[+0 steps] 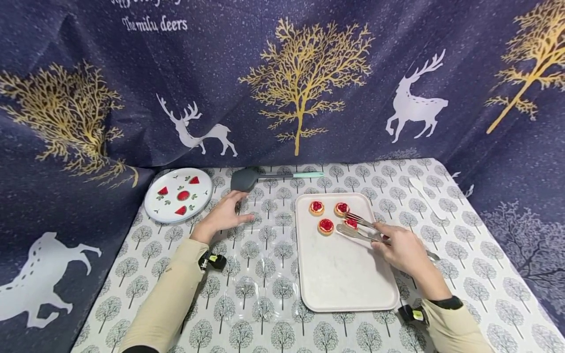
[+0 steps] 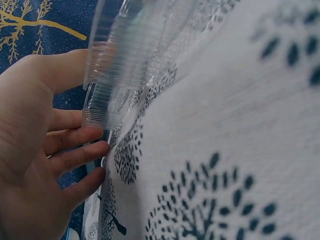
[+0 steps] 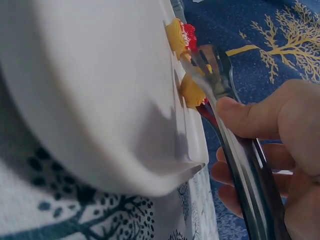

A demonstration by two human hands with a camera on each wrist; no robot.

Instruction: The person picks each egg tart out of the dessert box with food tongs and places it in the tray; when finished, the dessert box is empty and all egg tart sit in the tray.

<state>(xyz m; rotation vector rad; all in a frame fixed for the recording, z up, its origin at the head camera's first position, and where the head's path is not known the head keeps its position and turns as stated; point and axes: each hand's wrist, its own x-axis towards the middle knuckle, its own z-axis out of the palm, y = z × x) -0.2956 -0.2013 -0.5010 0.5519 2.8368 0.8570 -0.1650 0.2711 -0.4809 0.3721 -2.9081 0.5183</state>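
My right hand (image 1: 400, 247) holds metal food tongs (image 1: 364, 234), one arm ending in fork tines and the other in a flat blade. The tong tips are spread about a small red-topped tart (image 1: 350, 223) on a white tray (image 1: 344, 274). Several such tarts sit at the tray's far end, among them a tart (image 1: 325, 226) left of the tongs. In the right wrist view, the tongs (image 3: 240, 160) lie between thumb and fingers. My left hand (image 1: 226, 212), fingers spread, is at the far left edge of a clear plastic container (image 2: 112, 100); whether it touches is unclear.
A round plate (image 1: 152, 206) with a watermelon pattern lies at the back left. A dark spatula (image 1: 244, 180) with a mint handle lies along the back edge. A white spoon (image 1: 425, 195) rests at the right on the tree-print tablecloth (image 1: 212, 338). A deer-print curtain (image 1: 282, 98) hangs behind.
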